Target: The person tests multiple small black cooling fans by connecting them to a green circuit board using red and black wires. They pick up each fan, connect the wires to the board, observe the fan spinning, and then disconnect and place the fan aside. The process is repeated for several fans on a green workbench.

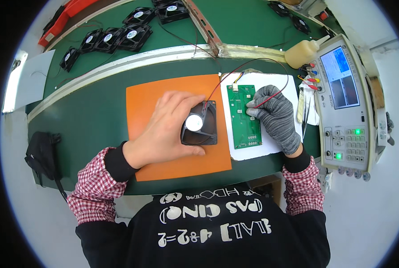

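Observation:
My bare left hand (163,127) grips a square black cooling fan (210,123) by its frame, thumb at the near side and fingers at the far side. The fan, with a round white label at its hub, is over an orange mat (186,167). From its far corner a thin red-and-black cable (253,60) loops up and rightward to my right hand (277,118), which wears a grey glove. Its fingertips pinch the cable over a green circuit board (245,123); the cable's end is hidden. A white connector with coloured wires sits at the board's far edge.
White sheet (271,81) lies under the board. To the right stand a test instrument (349,120) with a lit screen, clip leads (313,80) and a yellowish bottle (302,53). Several more fans (134,36) rest beyond the pale ledge (132,59). A black pouch (43,154) is at left.

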`<state>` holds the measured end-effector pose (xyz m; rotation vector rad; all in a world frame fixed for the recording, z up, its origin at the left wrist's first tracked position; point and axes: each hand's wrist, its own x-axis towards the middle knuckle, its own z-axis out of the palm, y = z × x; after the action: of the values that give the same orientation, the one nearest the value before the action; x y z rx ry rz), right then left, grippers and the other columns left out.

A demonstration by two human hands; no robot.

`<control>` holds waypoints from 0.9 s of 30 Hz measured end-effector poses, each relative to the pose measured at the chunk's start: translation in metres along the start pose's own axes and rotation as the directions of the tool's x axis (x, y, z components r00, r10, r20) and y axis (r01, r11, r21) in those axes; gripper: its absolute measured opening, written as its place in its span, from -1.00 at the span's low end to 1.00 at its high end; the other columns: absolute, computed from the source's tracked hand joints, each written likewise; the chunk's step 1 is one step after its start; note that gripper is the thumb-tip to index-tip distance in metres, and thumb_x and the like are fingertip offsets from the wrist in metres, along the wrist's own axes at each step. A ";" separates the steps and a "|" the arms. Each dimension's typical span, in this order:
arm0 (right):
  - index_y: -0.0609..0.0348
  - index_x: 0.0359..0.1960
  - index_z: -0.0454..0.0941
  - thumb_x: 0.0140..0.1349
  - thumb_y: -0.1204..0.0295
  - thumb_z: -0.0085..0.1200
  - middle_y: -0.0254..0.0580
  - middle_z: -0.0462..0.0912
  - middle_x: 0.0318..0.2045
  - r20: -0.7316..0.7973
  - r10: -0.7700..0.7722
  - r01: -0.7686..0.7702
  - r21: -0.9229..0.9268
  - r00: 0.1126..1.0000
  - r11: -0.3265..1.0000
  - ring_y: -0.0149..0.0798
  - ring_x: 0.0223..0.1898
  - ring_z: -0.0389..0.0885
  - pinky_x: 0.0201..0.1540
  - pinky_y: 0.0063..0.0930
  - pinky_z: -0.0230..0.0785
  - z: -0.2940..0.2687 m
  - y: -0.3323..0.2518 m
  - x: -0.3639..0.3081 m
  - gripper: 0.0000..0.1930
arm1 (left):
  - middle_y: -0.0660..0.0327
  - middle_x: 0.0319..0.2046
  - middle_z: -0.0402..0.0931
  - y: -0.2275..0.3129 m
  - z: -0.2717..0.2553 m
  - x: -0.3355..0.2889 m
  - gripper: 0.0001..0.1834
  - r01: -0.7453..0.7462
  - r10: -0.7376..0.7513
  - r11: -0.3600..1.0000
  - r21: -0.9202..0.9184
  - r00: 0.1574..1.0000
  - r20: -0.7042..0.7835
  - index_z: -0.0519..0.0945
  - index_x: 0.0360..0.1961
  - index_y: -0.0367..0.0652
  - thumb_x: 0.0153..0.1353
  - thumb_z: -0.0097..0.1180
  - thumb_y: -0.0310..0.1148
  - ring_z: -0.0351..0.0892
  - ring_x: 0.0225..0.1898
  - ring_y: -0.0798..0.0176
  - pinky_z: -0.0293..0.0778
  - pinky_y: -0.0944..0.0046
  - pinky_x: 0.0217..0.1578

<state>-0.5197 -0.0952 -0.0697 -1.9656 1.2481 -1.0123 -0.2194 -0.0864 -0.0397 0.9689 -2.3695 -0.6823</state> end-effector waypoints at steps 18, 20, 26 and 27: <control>0.15 -0.39 0.68 -0.09 0.52 0.38 -0.22 0.57 -0.34 0.000 -0.137 0.136 -0.085 0.991 0.987 -0.16 -0.19 0.57 -0.09 -0.33 0.47 -0.002 0.003 0.002 -0.81 | -0.08 -0.25 0.60 0.071 -0.069 -0.051 -0.34 -0.257 0.301 0.951 0.171 0.897 -0.323 0.41 0.07 -0.34 0.11 0.30 -0.07 0.61 -0.34 0.01 0.52 0.15 -0.39; 0.15 -0.39 0.67 -0.09 0.53 0.38 -0.21 0.57 -0.33 -0.008 -0.134 0.131 -0.137 0.991 0.982 -0.16 -0.20 0.58 -0.10 -0.33 0.48 -0.006 0.003 0.000 -0.81 | -0.10 -0.21 0.59 0.083 -0.060 -0.042 -0.28 -0.112 0.527 0.687 0.718 0.757 -0.387 0.39 0.08 -0.30 0.16 0.24 0.11 0.60 -0.34 0.02 0.53 0.18 -0.45; 0.20 -0.39 0.63 -0.03 0.56 0.34 -0.17 0.61 -0.34 -0.044 -0.028 0.029 0.021 0.999 0.999 -0.15 -0.27 0.63 -0.14 -0.35 0.49 -0.002 0.005 -0.007 -0.84 | -0.17 0.11 0.48 0.065 -0.070 0.065 0.05 -0.334 0.608 0.707 0.623 0.737 -0.295 0.36 0.19 -0.45 -0.21 0.50 0.07 0.53 0.10 -0.19 0.40 -0.04 0.16; 0.21 -0.38 0.62 -0.01 0.57 0.33 -0.18 0.62 -0.34 -0.088 -0.021 0.026 0.052 0.996 0.998 -0.18 -0.27 0.63 -0.15 -0.38 0.49 -0.003 0.004 -0.007 -0.85 | -0.16 0.16 0.45 0.043 -0.061 0.095 -0.01 -0.349 0.667 0.689 0.636 0.648 -0.368 0.36 0.21 -0.40 -0.16 0.48 0.00 0.48 0.16 -0.21 0.33 -0.05 0.23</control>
<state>-0.5256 -0.0908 -0.0727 -1.9183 1.2346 -1.1424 -0.2635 -0.1453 0.0557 0.4790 -2.0990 0.4716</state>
